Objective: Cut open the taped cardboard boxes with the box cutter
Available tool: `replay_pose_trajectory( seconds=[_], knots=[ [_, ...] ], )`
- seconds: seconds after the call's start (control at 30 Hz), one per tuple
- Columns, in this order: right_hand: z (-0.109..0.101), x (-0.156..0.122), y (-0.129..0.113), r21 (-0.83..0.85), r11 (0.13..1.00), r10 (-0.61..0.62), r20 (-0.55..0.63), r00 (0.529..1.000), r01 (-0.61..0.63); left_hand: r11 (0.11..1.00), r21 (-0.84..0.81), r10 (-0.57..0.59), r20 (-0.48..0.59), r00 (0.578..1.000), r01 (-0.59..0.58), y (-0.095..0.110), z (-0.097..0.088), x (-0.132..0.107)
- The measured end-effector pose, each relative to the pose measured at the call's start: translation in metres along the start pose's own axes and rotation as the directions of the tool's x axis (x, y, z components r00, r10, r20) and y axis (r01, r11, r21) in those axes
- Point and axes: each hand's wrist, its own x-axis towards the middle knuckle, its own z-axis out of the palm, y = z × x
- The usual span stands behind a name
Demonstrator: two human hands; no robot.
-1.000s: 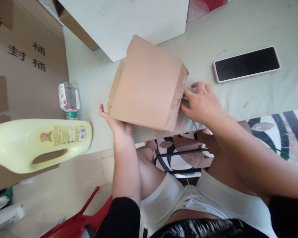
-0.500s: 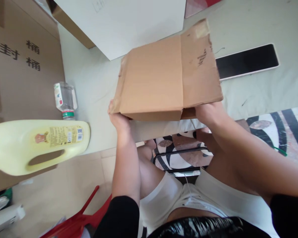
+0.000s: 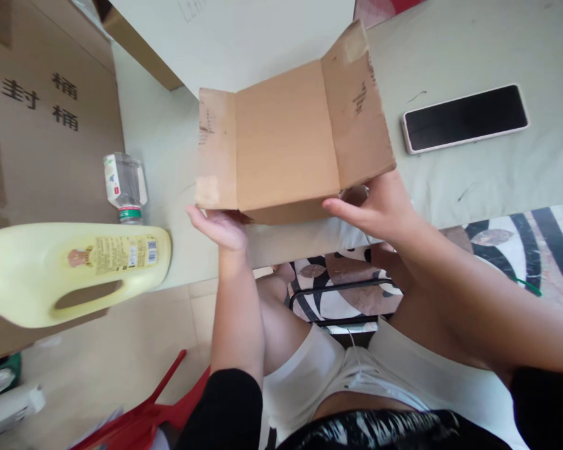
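Observation:
A brown cardboard box (image 3: 286,140) is held up over the near edge of the pale table (image 3: 473,50), with a flap spread out at each side. My left hand (image 3: 220,226) supports its lower left corner from below, fingers under the card. My right hand (image 3: 380,209) grips the lower right corner under the right flap, thumb stretched toward the middle. The box's inside faces away and is hidden.
A black phone (image 3: 466,118) lies on the table to the right. A small clear bottle (image 3: 124,186) and a large pale yellow jug (image 3: 70,270) lie at the left, by a big printed carton (image 3: 37,112). A white box (image 3: 244,31) stands behind. A red chair (image 3: 145,412) is below.
The box has been lifted and turned from lying tilted on the table to standing up in both hands. Its side flaps have swung out, the left one last.

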Motion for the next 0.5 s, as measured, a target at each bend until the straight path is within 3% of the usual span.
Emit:
replay_pose_trajectory(
  seconds=[0.1, 0.23, 0.37, 0.5],
  knots=[
    [0.002, 0.004, 0.002, -0.059, 0.993, 0.103, -0.047, 0.994, -0.105, 1.0, 0.015, 0.007, 0.036, 0.999, -0.008, -0.006, -0.001, 0.003],
    [0.002, 0.007, 0.001, -0.071, 0.993, 0.077, -0.243, 0.967, -0.097, 0.999, 0.016, 0.042, 0.004, 0.999, -0.042, -0.005, -0.001, 0.006],
    [0.002, 0.008, 0.001, 0.157, 0.983, 0.135, -0.302, 0.944, -0.091, 0.998, -0.054, -0.03, -0.071, 0.997, 0.026, 0.002, -0.008, 0.004],
    [0.005, 0.008, 0.005, 0.379, 0.925, 0.143, -0.344, 0.928, -0.002, 0.996, -0.011, -0.087, -0.013, 0.996, 0.087, -0.004, -0.026, 0.014]
  ],
)
